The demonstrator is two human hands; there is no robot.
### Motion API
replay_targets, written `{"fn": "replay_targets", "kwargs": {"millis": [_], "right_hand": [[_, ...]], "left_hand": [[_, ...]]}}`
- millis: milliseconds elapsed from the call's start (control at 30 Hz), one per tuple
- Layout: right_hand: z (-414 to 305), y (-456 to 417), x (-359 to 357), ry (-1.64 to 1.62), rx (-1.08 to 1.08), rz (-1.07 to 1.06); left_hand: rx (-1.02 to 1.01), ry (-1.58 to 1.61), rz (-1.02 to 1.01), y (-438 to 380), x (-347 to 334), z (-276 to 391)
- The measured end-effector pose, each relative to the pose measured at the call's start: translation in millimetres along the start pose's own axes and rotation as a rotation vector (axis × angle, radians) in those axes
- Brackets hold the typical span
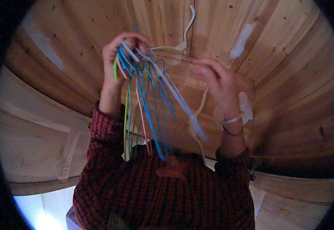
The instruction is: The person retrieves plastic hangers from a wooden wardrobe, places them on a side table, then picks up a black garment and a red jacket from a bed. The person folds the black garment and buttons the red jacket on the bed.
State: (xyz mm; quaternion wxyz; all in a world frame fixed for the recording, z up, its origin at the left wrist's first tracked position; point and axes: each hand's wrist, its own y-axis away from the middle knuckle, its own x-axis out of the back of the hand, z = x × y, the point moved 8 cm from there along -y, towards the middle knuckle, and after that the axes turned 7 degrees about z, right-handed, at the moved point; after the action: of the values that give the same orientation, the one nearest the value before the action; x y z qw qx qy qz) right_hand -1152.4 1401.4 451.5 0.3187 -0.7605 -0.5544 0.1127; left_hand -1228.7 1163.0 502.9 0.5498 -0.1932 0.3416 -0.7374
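Note:
My left hand (126, 47) is closed around a bundle of thin coloured cords (152, 100). Blue, pale lilac, green and pink strands fan out below its fingers, some in short bends beside the palm. A pale lilac strand (181, 99) slants toward the lower right, its far end blurred. My right hand (218, 83) is raised to the right of the bundle, apart from most of the strands. Motion blur hides whether its fingertips pinch anything. A pale band (232, 120) and a thin dark band circle the right wrist.
Knotty wood boards (287, 109) spread behind both hands. A wavy white strip (185, 37) runs over them between the hands, and a whitish patch (241, 41) lies to the upper right. Curved pale wooden parts (37, 123) border the left. Bright light shows at lower left.

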Motion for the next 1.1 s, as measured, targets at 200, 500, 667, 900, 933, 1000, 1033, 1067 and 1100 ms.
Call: {"fn": "replay_targets", "kwargs": {"millis": [200, 500, 667, 900, 933, 1000, 1033, 1067, 1100], "right_hand": [[70.3, 146.0, 37.0, 0.395, -0.375, -0.072], [84.4, 220.7, -29.8, 0.316, -0.301, -0.230], [71.4, 179.7, -28.4, -0.069, -0.621, -0.006], [75.4, 148.3, -1.5, 0.151, -0.513, 0.145], [79.4, 144.3, 0.0, 0.222, -0.411, 0.184], [74.3, 141.8, 11.9, 0.308, -0.284, 0.260], [65.8, 142.2, 22.5, 0.325, -0.261, 0.298], [59.0, 142.5, 28.9, 0.356, -0.237, 0.314], [52.2, 142.0, 35.9, 0.388, -0.213, 0.331]], "left_hand": [[-0.089, 0.008, 0.064, 5.6, 24.9, 7.2], [-0.129, 0.004, 0.133, 18.3, 36.6, -9.6], [-0.020, 0.406, -0.038, 35.1, 6.0, 1.0], [-0.213, 0.311, -0.153, 30.7, -36.2, 46.1], [-0.220, 0.268, -0.096, 28.9, -29.6, 53.4], [-0.232, 0.187, 0.015, 27.8, -14.2, 61.8], [-0.228, 0.255, 0.051, 29.2, -6.2, 61.1], [-0.260, 0.192, 0.044, 28.7, -3.3, 63.0], [-0.292, 0.131, 0.036, 25.8, -0.8, 63.9]]}}
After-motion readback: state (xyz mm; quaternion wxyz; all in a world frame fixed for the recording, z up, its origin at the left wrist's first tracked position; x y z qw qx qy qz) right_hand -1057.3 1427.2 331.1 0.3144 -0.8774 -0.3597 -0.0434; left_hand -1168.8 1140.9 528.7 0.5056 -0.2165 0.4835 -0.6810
